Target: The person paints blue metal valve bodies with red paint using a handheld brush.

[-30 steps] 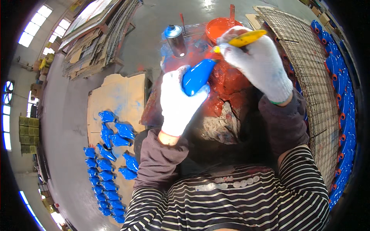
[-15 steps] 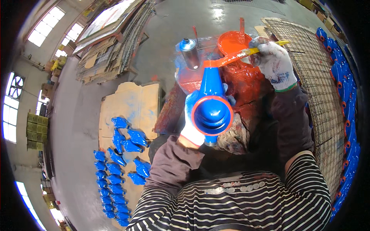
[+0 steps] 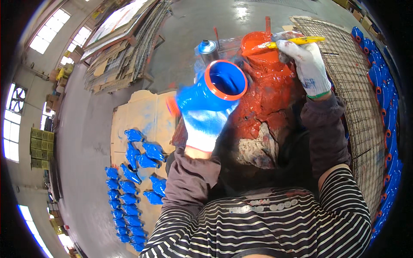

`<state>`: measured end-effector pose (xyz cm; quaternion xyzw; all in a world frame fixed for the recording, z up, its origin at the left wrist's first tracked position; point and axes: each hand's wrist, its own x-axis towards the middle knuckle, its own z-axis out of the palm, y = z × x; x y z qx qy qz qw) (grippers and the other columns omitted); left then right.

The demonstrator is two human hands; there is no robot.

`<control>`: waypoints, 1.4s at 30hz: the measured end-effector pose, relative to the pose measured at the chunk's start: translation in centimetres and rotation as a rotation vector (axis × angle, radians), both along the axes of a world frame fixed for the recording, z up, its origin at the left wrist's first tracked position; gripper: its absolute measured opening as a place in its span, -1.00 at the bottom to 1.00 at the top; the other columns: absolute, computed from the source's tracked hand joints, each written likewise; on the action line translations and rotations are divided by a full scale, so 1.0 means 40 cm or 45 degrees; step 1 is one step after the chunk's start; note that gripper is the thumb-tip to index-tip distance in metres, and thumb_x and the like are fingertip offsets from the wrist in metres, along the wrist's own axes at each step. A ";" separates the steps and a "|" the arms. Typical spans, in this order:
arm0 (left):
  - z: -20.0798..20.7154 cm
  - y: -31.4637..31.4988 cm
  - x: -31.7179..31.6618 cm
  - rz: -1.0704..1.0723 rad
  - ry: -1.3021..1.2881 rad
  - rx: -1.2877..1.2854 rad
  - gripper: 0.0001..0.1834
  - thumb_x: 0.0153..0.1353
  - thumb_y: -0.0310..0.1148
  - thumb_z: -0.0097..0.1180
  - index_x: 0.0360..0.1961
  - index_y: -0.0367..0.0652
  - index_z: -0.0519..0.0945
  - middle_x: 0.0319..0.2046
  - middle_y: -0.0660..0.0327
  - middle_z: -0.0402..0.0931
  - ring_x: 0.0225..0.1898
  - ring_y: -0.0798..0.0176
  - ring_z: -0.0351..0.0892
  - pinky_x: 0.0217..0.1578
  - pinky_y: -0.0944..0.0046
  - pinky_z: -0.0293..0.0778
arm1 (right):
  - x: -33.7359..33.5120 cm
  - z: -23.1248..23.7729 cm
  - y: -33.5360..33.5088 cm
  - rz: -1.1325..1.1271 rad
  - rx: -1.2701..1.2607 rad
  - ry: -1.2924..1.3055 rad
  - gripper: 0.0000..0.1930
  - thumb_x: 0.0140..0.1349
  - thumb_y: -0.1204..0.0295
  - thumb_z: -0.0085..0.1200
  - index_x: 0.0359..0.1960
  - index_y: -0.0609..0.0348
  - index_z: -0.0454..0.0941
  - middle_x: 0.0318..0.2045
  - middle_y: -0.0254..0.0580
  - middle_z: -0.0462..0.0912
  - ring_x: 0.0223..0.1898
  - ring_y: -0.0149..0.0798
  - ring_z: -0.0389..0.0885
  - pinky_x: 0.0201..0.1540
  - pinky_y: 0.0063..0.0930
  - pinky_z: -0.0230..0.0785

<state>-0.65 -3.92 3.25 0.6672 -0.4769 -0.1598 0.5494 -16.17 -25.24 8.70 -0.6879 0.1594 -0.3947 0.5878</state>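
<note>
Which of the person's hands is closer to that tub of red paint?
The right hand. It holds a yellow-handled brush right at the red paint tub. The left hand is lower and to the left of it, gripping a blue pipe fitting.

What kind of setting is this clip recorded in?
Likely a factory paint area: rows of blue castings on the concrete floor, stacked cardboard sheets, and an orange paint bucket.

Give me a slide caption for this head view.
Gloved left hand holds a blue pipe fitting; right hand dips a yellow-handled brush in red paint.
</note>
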 end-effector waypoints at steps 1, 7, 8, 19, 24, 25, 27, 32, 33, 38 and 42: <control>-0.048 0.014 0.015 0.014 -0.003 -0.001 -0.40 0.25 0.03 0.05 0.17 -0.14 0.36 0.10 0.08 0.46 0.04 0.01 0.52 0.02 -0.10 0.51 | 0.009 0.002 0.016 0.014 -0.001 -0.003 -0.81 0.21 0.37 0.15 -0.30 0.26 0.64 -0.51 -0.33 0.59 -0.49 -0.50 0.51 -0.38 -0.62 0.35; -0.096 -0.007 -0.035 -0.006 1.458 -0.411 -0.43 0.26 -0.06 0.08 0.19 -0.17 0.35 -0.01 0.08 0.52 -0.07 0.09 0.59 -0.07 0.11 0.59 | 0.020 -0.017 0.036 0.114 0.011 0.127 -0.76 0.21 0.35 0.17 -0.22 0.29 0.65 -0.44 -0.34 0.62 -0.47 -0.55 0.52 -0.38 -0.65 0.36; -0.079 0.009 -0.030 -0.062 1.149 -0.225 -0.44 0.17 -0.22 0.24 0.15 -0.16 0.38 -0.03 0.11 0.51 -0.05 0.16 0.56 0.01 0.19 0.51 | 0.026 -0.014 0.054 0.040 -0.058 0.199 -0.75 0.21 0.33 0.15 -0.23 0.30 0.65 -0.48 -0.29 0.64 -0.47 -0.45 0.57 -0.37 -0.57 0.40; -0.060 0.010 -0.097 0.349 -0.842 0.185 -0.34 -0.23 -0.17 0.42 -0.01 -0.05 0.52 -0.10 0.07 0.44 -0.05 -0.05 0.49 -0.05 0.09 0.47 | 0.033 -0.027 0.112 -0.251 -1.096 0.378 -0.68 0.24 0.18 0.12 -0.42 0.22 0.62 -0.62 -0.05 0.58 -0.52 -0.12 0.64 -0.48 -0.29 0.43; -0.060 0.007 -0.095 0.341 -0.742 0.209 -0.35 -0.22 -0.16 0.41 -0.02 -0.06 0.52 -0.11 0.09 0.45 -0.06 -0.02 0.49 -0.06 0.08 0.47 | -0.010 0.010 0.119 -0.333 -1.096 0.521 -0.66 0.22 0.15 0.12 -0.45 0.21 0.63 -0.63 -0.06 0.59 -0.55 -0.12 0.65 -0.47 -0.30 0.48; -0.060 0.004 -0.094 0.355 -0.774 0.184 -0.35 -0.22 -0.16 0.41 -0.02 -0.07 0.52 -0.12 0.08 0.45 -0.07 -0.03 0.49 -0.06 0.08 0.47 | -0.008 0.007 0.116 -0.378 -1.152 0.472 -0.67 0.23 0.16 0.11 -0.43 0.21 0.63 -0.63 -0.07 0.59 -0.55 -0.11 0.64 -0.48 -0.28 0.47; -0.064 0.007 -0.090 0.362 -0.801 0.167 -0.35 -0.23 -0.16 0.41 -0.03 -0.07 0.51 -0.13 0.08 0.45 -0.07 -0.03 0.49 -0.06 0.08 0.47 | 0.010 0.003 0.129 -0.334 -1.097 0.503 -0.68 0.23 0.17 0.11 -0.42 0.20 0.63 -0.62 -0.07 0.59 -0.54 -0.11 0.64 -0.47 -0.28 0.47; -0.069 0.005 -0.079 0.322 -0.567 0.060 -0.43 -0.06 -0.23 0.39 -0.02 -0.19 0.50 -0.10 0.08 0.49 -0.09 0.09 0.55 -0.08 0.17 0.49 | 0.031 -0.018 0.152 -0.130 -1.044 0.283 -0.75 0.21 0.25 0.10 -0.38 0.20 0.63 -0.59 -0.04 0.61 -0.53 -0.06 0.64 -0.45 -0.31 0.45; -0.079 0.009 -0.068 0.336 -0.581 0.061 -0.43 -0.06 -0.23 0.39 -0.02 -0.19 0.50 -0.10 0.08 0.49 -0.09 0.09 0.55 -0.08 0.17 0.49 | 0.027 -0.009 0.153 -0.115 -0.986 0.318 -0.76 0.20 0.27 0.11 -0.37 0.20 0.63 -0.59 -0.06 0.61 -0.52 -0.07 0.64 -0.44 -0.32 0.45; -0.069 0.008 -0.074 -0.100 1.373 -0.040 -0.61 0.23 -0.25 0.15 0.00 -0.26 0.48 -0.19 0.15 0.58 -0.19 0.28 0.61 -0.13 0.29 0.56 | -0.014 0.033 0.139 -0.003 -0.433 0.184 -0.84 0.17 0.43 0.14 -0.32 0.30 0.63 -0.49 -0.20 0.65 -0.49 -0.34 0.63 -0.39 -0.44 0.44; -0.081 0.018 -0.071 -0.416 2.007 -0.261 -0.67 0.25 -0.23 0.07 -0.05 -0.19 0.52 -0.20 0.13 0.60 -0.20 0.21 0.62 -0.11 0.22 0.56 | -0.028 0.044 0.092 0.132 -0.020 0.091 -0.84 0.21 0.50 0.07 -0.24 0.32 0.59 -0.48 -0.29 0.60 -0.55 -0.55 0.47 -0.52 -0.69 0.28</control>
